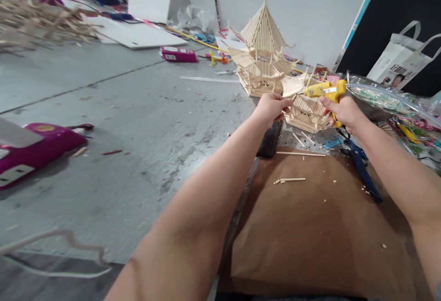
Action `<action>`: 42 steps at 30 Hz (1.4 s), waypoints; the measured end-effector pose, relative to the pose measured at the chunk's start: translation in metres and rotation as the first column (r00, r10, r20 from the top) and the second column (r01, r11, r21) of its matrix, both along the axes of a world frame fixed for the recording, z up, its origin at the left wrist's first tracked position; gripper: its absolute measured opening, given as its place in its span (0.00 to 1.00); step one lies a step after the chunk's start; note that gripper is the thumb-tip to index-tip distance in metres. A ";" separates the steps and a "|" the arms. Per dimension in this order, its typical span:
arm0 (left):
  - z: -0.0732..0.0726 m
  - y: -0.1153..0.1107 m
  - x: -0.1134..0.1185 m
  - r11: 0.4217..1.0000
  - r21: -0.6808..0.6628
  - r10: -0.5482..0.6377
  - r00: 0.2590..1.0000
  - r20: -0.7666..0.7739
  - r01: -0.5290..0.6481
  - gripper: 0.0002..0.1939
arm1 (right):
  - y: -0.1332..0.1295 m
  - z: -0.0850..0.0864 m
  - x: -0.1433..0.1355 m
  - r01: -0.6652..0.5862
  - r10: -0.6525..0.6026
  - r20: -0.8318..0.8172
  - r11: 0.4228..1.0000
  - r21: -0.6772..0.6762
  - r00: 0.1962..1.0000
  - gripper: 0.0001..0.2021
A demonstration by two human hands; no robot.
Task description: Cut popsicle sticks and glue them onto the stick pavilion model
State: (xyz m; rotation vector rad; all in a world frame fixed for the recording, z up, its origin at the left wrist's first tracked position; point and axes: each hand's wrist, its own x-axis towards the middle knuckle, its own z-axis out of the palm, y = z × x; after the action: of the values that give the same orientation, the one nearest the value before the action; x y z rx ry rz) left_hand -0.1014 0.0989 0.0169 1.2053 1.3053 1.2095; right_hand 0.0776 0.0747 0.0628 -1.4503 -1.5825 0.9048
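My right hand (342, 110) is wrapped round the handle of a yellow glue gun (324, 90), its nozzle pointing left. The nozzle is close to the upper part of a small wooden stick model (306, 108). At that model's left edge is my left hand (272, 107), fingers pinched together; what they hold, if anything, is too small to tell. Behind them stands a taller pagoda of sticks (264, 30) with a pointed roof. A dark phone (269, 141) lies below my left hand.
Brown paper (310, 236) bears loose sticks (292, 179). Blue pliers (363, 170) lie under my right forearm. Purple power strips (179, 54) are on the left. At right are a metal bowl with plastic-wrapped items and a white bag (396, 62).
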 end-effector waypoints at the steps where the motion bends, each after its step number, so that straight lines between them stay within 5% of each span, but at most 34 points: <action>1: 0.000 0.001 0.000 1.000 0.000 -0.002 1.000 0.001 0.002 0.10 | 0.000 0.000 0.000 -0.003 0.003 -0.004 1.000 0.001 1.000 0.08; 11: 0.006 -0.001 -0.008 1.000 0.008 -0.016 1.000 0.022 0.015 0.11 | -0.001 -0.002 0.002 -0.054 0.052 0.086 0.998 0.026 0.995 0.16; 32: 0.001 0.000 0.001 0.996 0.048 0.075 0.997 0.008 -0.075 0.11 | -0.001 0.000 0.006 -0.062 0.055 0.129 0.996 0.058 0.990 0.14; 42: 0.000 0.001 -0.002 0.995 0.078 0.062 0.998 0.026 -0.063 0.11 | 0.001 0.000 0.005 -0.176 0.163 0.221 0.984 0.039 0.961 0.13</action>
State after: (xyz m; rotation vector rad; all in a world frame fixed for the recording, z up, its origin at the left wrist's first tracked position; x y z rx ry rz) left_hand -0.1032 0.0995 0.0169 1.2099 1.2966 1.3273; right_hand 0.0826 0.0756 0.0630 -1.4278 -1.9038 0.8097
